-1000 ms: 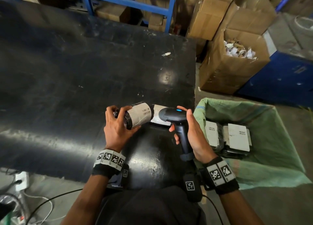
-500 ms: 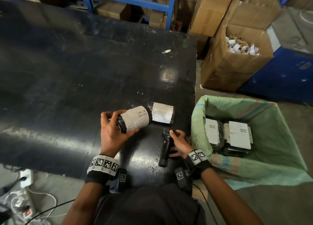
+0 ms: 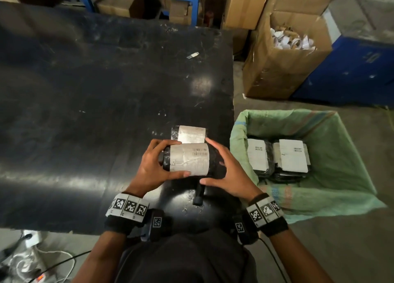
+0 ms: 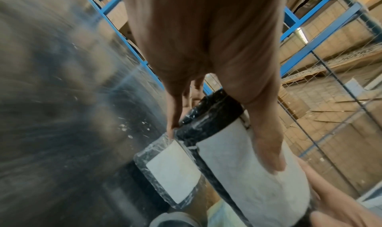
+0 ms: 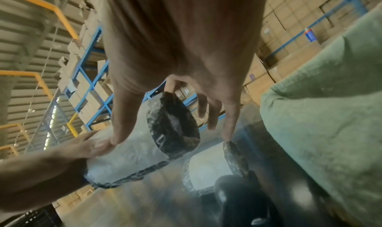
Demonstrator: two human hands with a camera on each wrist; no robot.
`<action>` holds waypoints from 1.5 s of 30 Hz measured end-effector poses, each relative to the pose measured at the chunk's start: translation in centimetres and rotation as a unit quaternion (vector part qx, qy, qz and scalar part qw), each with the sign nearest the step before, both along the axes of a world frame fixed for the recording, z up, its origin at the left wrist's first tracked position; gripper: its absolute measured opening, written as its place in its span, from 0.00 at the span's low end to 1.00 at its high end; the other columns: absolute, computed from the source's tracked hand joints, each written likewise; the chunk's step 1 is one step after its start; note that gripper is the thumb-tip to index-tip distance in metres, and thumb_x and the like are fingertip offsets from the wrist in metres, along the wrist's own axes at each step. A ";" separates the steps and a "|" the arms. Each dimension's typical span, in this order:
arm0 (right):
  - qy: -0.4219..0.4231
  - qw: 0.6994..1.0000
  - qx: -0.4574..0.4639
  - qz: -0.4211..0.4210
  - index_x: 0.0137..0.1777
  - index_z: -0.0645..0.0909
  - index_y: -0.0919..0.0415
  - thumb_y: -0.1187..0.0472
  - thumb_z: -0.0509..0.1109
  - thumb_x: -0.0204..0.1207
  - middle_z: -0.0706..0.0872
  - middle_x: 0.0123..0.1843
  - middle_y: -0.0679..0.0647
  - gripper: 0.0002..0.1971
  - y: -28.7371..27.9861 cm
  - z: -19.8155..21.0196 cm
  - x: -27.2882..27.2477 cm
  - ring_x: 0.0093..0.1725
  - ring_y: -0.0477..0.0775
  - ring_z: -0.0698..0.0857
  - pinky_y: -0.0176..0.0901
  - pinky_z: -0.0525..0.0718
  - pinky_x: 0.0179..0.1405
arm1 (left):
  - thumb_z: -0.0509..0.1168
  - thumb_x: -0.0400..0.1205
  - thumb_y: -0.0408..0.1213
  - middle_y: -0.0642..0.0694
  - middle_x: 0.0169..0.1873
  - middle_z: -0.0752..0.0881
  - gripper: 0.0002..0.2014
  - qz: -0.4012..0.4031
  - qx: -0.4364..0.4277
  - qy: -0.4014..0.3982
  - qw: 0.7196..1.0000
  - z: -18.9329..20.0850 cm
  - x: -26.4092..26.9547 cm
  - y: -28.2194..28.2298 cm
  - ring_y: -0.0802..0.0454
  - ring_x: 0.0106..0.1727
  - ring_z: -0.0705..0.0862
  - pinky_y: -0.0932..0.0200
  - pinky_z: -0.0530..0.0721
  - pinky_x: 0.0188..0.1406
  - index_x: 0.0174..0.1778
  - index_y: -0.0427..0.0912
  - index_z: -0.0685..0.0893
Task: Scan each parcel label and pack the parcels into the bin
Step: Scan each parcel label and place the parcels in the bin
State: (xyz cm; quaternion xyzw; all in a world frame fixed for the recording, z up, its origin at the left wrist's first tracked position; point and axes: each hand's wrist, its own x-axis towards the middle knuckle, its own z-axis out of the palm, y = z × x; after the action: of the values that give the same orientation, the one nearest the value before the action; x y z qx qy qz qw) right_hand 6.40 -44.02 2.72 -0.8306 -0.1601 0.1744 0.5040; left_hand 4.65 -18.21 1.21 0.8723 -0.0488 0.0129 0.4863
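Scanner (image 3: 199, 194) set down | both hands grip one parcel (image 3: 189, 159) (second beside)

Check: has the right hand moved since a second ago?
Yes. The right hand let go of the scanner, now lying on the table, and moved left to the held parcel.

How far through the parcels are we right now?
Done: two labelled parcels lie side by side in the green-lined bin. In hand: the left hand and right hand both hold a rolled parcel above the table, label up; the scanner lies beneath it. Left: binning this one, plus one more parcel on the table. Whether either is scanned cannot be told.
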 end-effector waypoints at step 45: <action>0.057 0.891 -0.391 -0.224 0.76 0.70 0.44 0.67 0.76 0.70 0.77 0.74 0.56 0.36 -16.7 -5.4 15.4 0.72 0.62 0.77 0.58 0.81 0.67 | 0.64 0.86 0.47 0.44 0.83 0.70 0.35 -0.116 0.032 0.053 0.991 -5.2 7.7 -16.9 0.47 0.81 0.70 0.43 0.71 0.81 0.88 0.47 0.59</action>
State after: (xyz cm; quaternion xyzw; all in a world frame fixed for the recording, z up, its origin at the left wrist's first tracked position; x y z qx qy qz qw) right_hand 21.77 -60.73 -2.70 -0.9630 0.1406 0.1519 0.1727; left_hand 12.38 -35.07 -3.96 0.8752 -0.1245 -0.0915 0.4585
